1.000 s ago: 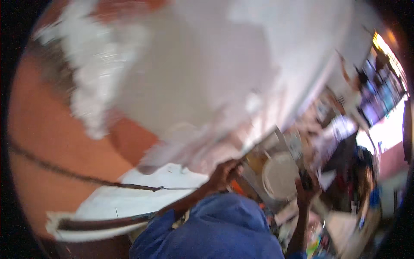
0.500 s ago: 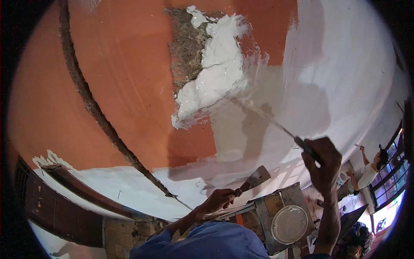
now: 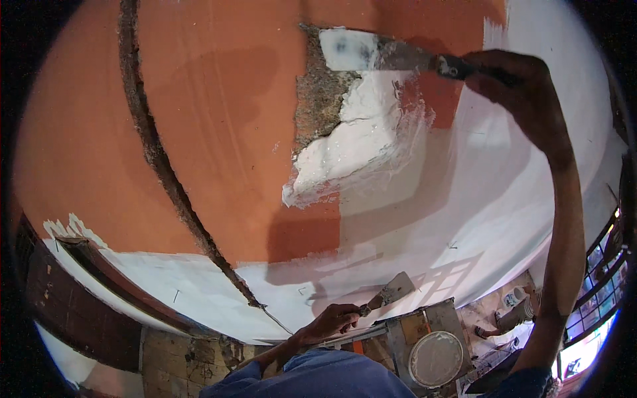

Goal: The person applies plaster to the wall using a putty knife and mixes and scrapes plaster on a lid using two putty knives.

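My right hand (image 3: 514, 79) grips the dark handle of a wide putty knife (image 3: 405, 56). Its blade lies across the upper part of a rough bare hollow in the orange wall (image 3: 219, 99), and white filler smears its tip end. Below the blade, wet white filler (image 3: 365, 129) covers the right and lower part of the hollow, while grey-brown bare masonry (image 3: 318, 106) shows on the left. Low in front of my body, my left hand (image 3: 335, 320) is closed round the handle of a second, smaller putty knife (image 3: 393, 290), whose blade points up and right.
A long rough groove (image 3: 159, 159) runs down the wall to a thin cable end. Below right stands a round tub (image 3: 436, 358) of whitish paste on a wooden surface. Another person's legs (image 3: 514, 318) show at far right, near a barred window (image 3: 600, 292). A dark door (image 3: 83, 312) is at lower left.
My right hand has risen with its putty knife from right of the patch to the top of the hollow, the blade now against it. My left hand stays low with its knife.
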The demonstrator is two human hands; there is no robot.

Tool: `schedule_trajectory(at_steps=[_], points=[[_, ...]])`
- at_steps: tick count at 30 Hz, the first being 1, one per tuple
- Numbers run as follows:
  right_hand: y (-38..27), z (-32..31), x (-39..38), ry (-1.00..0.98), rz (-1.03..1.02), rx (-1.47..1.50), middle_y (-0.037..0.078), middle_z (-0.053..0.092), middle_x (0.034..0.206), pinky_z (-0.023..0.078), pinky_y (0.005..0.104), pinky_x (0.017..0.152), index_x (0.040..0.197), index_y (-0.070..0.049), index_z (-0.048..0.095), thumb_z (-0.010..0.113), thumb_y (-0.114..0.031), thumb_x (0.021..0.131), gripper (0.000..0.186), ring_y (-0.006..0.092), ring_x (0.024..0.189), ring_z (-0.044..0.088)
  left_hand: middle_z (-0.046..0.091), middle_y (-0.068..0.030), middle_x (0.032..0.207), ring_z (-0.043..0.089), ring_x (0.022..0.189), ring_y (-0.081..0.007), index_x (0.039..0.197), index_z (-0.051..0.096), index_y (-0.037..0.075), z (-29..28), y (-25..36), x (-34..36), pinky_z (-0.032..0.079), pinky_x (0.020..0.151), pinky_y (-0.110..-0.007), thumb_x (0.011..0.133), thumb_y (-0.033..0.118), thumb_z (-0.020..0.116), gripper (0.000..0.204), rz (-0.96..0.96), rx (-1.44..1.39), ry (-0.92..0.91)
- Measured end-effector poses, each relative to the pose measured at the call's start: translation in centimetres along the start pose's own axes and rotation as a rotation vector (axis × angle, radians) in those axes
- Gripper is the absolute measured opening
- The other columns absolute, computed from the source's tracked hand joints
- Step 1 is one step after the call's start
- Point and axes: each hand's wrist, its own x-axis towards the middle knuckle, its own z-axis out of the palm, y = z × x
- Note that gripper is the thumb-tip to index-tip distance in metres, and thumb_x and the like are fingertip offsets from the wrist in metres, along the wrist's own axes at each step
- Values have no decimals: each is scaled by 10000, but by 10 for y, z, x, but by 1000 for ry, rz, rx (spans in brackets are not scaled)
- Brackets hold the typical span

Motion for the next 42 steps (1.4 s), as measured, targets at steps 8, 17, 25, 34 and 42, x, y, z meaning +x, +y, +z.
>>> schedule_trajectory(at_steps=[8, 17, 25, 34, 42], points=[[-10, -28, 54, -73, 179, 17, 37, 599, 607, 420, 216, 478, 816, -19, 665, 665, -122, 744, 125, 85, 508, 515, 527, -10, 713, 456, 544, -69, 912, 557, 1, -2, -10, 6, 398, 483, -224, 851, 210, 475, 232, 23, -72, -15], [12, -36, 58, -27, 129, -69, -3, 567, 625, 366, 208, 471, 852, -69, 653, 631, -202, 757, 165, 63, 518, 459, 522, -11, 687, 451, 515, -63, 873, 557, 3, 1, -7, 10, 390, 471, -220, 862, 203, 477, 216, -18, -61, -21], [43, -57, 51, 42, 100, -110, -40, 536, 639, 312, 201, 464, 884, -117, 641, 600, -283, 766, 207, 42, 525, 406, 523, -18, 683, 456, 530, -69, 936, 564, -7, 0, -10, 9, 394, 478, -224, 865, 229, 479, 260, -82, -77, -27], [40, -14, 36, 101, 56, -20, -11, 551, 612, 328, 210, 463, 852, -61, 646, 627, -208, 756, 176, 59, 510, 428, 539, -25, 683, 476, 546, -69, 912, 562, -13, 1, -26, 11, 395, 471, -217, 873, 214, 471, 248, -47, -174, -46], [62, -46, 11, 100, 182, -113, -49, 497, 610, 275, 213, 475, 895, -107, 637, 596, -263, 780, 198, 41, 530, 364, 537, -27, 680, 469, 530, -66, 933, 559, -38, 2, -16, 8, 393, 468, -212, 874, 212, 470, 272, -72, -143, 16]])
